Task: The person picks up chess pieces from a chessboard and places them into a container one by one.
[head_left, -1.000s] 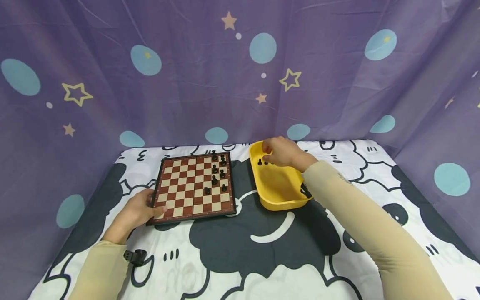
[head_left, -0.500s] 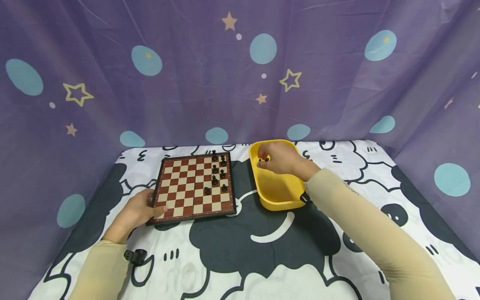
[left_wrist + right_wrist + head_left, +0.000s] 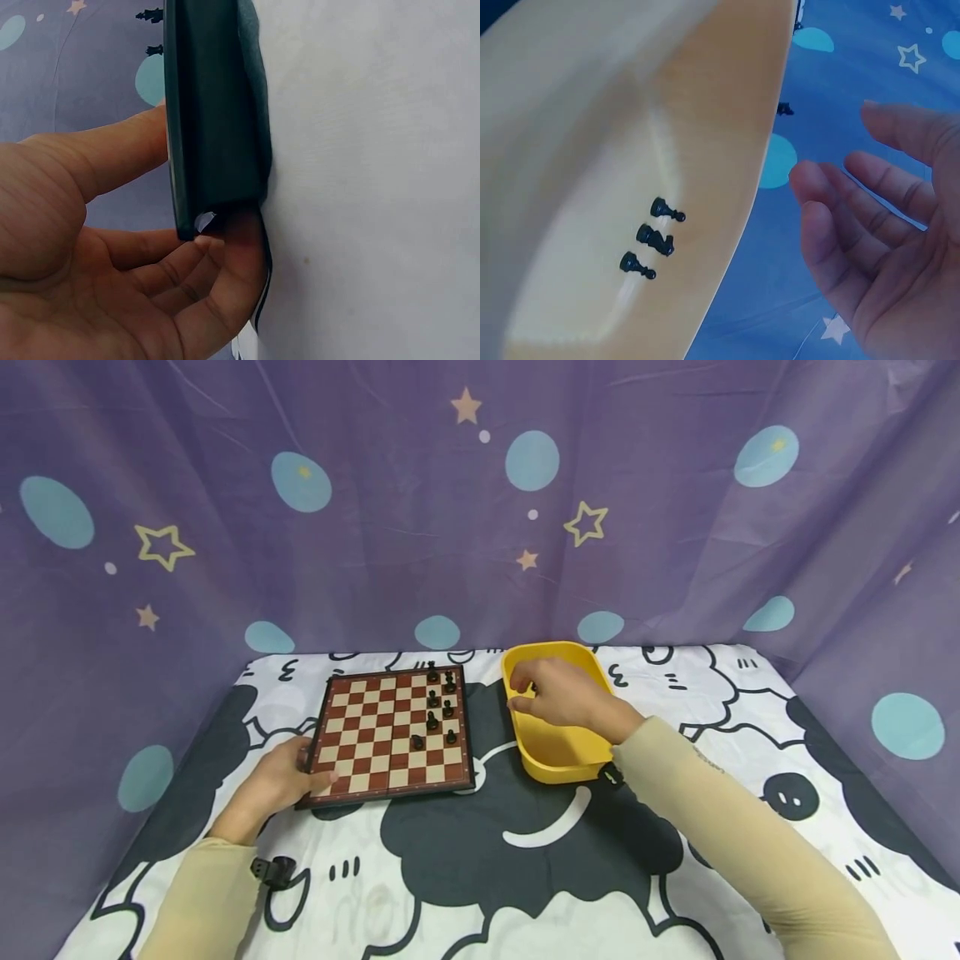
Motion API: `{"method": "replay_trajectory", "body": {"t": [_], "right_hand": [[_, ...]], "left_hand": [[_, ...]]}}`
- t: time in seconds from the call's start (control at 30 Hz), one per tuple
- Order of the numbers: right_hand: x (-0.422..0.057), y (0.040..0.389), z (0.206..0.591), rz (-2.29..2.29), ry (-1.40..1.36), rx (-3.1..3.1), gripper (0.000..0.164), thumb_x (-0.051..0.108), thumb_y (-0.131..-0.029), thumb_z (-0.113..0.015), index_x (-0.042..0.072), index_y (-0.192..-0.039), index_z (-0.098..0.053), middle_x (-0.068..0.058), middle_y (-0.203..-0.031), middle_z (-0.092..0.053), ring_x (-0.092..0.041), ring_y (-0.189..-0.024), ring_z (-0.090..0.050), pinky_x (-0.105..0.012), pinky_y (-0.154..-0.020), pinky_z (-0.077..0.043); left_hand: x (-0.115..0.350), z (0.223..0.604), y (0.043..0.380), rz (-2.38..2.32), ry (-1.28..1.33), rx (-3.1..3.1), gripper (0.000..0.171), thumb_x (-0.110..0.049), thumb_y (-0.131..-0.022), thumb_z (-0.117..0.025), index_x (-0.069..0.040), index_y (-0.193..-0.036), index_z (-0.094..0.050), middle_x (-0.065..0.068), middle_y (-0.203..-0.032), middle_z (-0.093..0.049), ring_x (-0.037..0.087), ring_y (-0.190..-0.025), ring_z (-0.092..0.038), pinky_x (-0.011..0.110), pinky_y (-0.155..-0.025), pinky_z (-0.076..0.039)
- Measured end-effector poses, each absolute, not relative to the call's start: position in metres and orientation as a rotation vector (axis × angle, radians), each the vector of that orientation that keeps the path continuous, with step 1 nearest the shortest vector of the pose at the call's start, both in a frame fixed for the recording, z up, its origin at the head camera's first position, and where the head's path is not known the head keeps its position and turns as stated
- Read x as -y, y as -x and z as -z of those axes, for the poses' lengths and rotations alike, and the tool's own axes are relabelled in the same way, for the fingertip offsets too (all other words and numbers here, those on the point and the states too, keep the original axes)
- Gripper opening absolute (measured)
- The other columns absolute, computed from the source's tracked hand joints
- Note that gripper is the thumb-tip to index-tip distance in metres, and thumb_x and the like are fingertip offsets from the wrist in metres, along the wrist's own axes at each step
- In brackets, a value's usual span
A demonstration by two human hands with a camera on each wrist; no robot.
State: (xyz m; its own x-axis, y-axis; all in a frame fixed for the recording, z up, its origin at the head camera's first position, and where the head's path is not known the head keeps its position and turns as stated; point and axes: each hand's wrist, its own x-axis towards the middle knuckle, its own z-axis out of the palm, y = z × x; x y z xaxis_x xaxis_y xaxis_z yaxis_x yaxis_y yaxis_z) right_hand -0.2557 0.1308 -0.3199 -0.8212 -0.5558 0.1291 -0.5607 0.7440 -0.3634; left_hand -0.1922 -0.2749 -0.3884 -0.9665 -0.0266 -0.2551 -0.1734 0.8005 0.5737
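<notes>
My left hand [image 3: 277,777] holds the near left corner of a folding chessboard [image 3: 360,727], thumb on top. In the left wrist view, fingers [image 3: 236,285] of that hand reach under the board's dark edge [image 3: 217,112]. Several black chess pieces stand on the board's right side; a black knight [image 3: 417,742] is among them. Above the yellow bin [image 3: 566,773] hovers my right hand [image 3: 566,693], fingers loosely bent and apart, holding nothing. Inside the bin, the right wrist view shows two black pawns [image 3: 636,265] and a black knight [image 3: 655,240] between them.
A sheep-patterned cloth [image 3: 547,877] covers the table. Behind it hangs a purple curtain [image 3: 375,527] with stars and blue ovals. The bin stands a short gap to the right of the board.
My right hand has come lower and nearer over the bin, covering more of the pieces in the head view. My left hand and the board keep their place.
</notes>
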Motion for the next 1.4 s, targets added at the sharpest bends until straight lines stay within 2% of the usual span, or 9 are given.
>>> {"method": "replay_trajectory", "body": {"t": [0.23,0.47,0.73,1.17,1.4], "right_hand": [[-0.122,0.247,0.325,-0.669,-0.940,2.940,0.023,0.032,-0.086,-0.071,0.015,-0.101,-0.067,0.002,-0.098,-0.067,-0.018,-0.089,-0.061,-0.035,-0.079,-0.049],[-0.107,0.241,0.331,-0.692,-1.013,2.918,0.021,0.033,-0.087,-0.071,0.018,-0.102,-0.067,0.005,-0.096,-0.066,-0.010,-0.080,-0.057,-0.029,-0.073,-0.048],[-0.092,0.239,0.338,-0.735,-1.027,2.916,0.029,0.033,-0.088,-0.069,0.016,-0.111,-0.065,0.000,-0.106,-0.066,-0.019,-0.097,-0.061,-0.034,-0.082,-0.047],[-0.064,0.245,0.351,-0.812,-1.109,2.961,0.028,0.025,-0.089,-0.068,0.012,-0.114,-0.064,-0.007,-0.109,-0.066,-0.023,-0.098,-0.062,-0.035,-0.079,-0.049],[-0.054,0.249,0.357,-0.758,-1.082,3.000,0.032,0.026,-0.090,-0.067,0.011,-0.117,-0.063,-0.005,-0.110,-0.066,-0.021,-0.097,-0.062,-0.035,-0.079,-0.049]], "left_hand": [[0.275,0.389,0.193,-0.905,0.161,-2.746,0.079,-0.031,-0.082,-0.076,0.010,-0.135,-0.035,0.026,-0.109,-0.056,0.034,-0.094,-0.056,0.048,-0.075,-0.044],[0.274,0.388,0.192,-0.896,0.158,-2.753,0.084,-0.033,-0.082,-0.075,0.011,-0.138,-0.031,0.027,-0.111,-0.056,0.034,-0.094,-0.056,0.048,-0.075,-0.044],[0.274,0.388,0.191,-0.904,0.160,-2.751,0.082,-0.032,-0.082,-0.075,0.011,-0.137,-0.032,0.027,-0.110,-0.055,0.034,-0.094,-0.056,0.047,-0.075,-0.044],[0.277,0.390,0.187,-0.941,0.164,-2.747,0.077,-0.029,-0.083,-0.075,0.010,-0.136,-0.034,0.027,-0.110,-0.056,0.034,-0.093,-0.057,0.046,-0.074,-0.044],[0.275,0.387,0.190,-0.897,0.178,-2.758,0.083,-0.035,-0.082,-0.075,0.011,-0.137,-0.032,0.026,-0.110,-0.057,0.033,-0.093,-0.057,0.047,-0.074,-0.045]]}}
